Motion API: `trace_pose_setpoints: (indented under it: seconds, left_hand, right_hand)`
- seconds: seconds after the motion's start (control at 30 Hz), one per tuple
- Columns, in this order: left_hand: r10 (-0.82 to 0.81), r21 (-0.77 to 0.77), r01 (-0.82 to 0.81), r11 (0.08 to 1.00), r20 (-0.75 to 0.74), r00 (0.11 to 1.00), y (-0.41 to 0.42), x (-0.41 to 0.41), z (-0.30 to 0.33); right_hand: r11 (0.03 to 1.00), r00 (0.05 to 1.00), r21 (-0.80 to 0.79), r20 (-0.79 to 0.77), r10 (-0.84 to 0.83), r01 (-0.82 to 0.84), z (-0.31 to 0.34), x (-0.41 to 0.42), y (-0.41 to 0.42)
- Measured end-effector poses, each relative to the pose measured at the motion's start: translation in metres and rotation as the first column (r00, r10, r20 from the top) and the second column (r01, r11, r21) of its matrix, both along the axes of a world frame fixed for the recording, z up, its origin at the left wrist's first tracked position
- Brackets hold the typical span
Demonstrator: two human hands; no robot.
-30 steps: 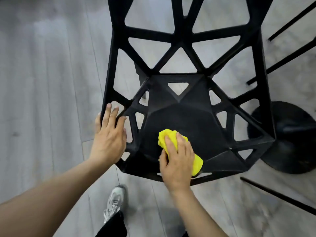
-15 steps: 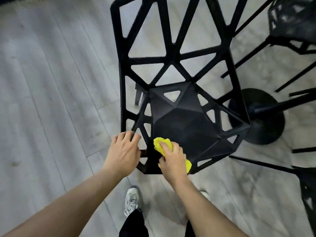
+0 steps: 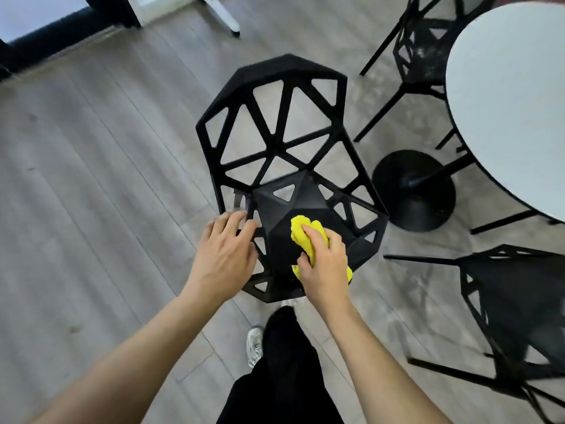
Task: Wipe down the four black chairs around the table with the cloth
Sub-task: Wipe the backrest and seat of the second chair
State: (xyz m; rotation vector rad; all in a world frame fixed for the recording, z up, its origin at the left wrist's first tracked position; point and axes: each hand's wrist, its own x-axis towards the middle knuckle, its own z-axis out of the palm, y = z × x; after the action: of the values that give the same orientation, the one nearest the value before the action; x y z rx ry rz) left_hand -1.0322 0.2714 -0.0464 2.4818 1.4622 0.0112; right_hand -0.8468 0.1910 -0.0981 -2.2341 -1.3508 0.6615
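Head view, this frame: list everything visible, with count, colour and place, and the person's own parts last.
Chairs: three, black, open lattice; one centre, one top right by the table, one lower right.
Table top: one, white, round, right edge.
Table base: one, black disc, on the floor right of the centre chair.
Cloth: one, yellow, bunched on the centre chair's seat.
Floor: grey wood planks.
White pole-like object: one, top centre, unclear what.
Shoe: one, white, bottom centre.
Trouser leg: black, bottom centre.
Left hand: rests on the seat's left edge.
Right hand: grips the cloth.
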Motion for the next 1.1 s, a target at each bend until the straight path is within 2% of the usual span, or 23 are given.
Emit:
trace_pose_setpoints:
  seconds: [0.17,0.33,0.47,0.7,0.87,1.1]
  left_hand:
    - [-0.062,0.02,0.062,0.998,0.009,0.998,0.027,0.018,0.06]
    - [-0.087,0.069,0.085,0.994,0.017,0.996,0.066,0.03,0.099]
    - [-0.129,0.083,0.124,0.989,0.055,0.99,0.106,0.038,0.113]
    - [-0.362,0.091,0.36,0.929,0.003,0.932,0.226,0.048,0.111]
    - [-0.563,0.059,0.566,0.822,-0.063,0.824,0.319,0.057,0.11]
    - [-0.791,-0.017,0.804,0.595,-0.192,0.581,0.39,0.051,0.095]
  right_hand:
    - [0.992,0.997,0.118,-0.066,-0.045,0.053,0.057,0.012,0.026]
    - [0.982,0.992,0.162,-0.1,-0.084,0.099,0.095,0.029,0.066]
    - [0.976,0.987,0.169,-0.107,-0.121,0.138,0.113,0.037,0.102]
    - [0.945,0.954,0.147,-0.115,-0.275,0.291,0.124,0.011,0.168]
    - [0.86,0.865,0.102,-0.094,-0.492,0.5,0.118,-0.031,0.209]
    - [0.705,0.699,0.017,-0.142,-0.701,0.709,0.109,-0.104,0.242]
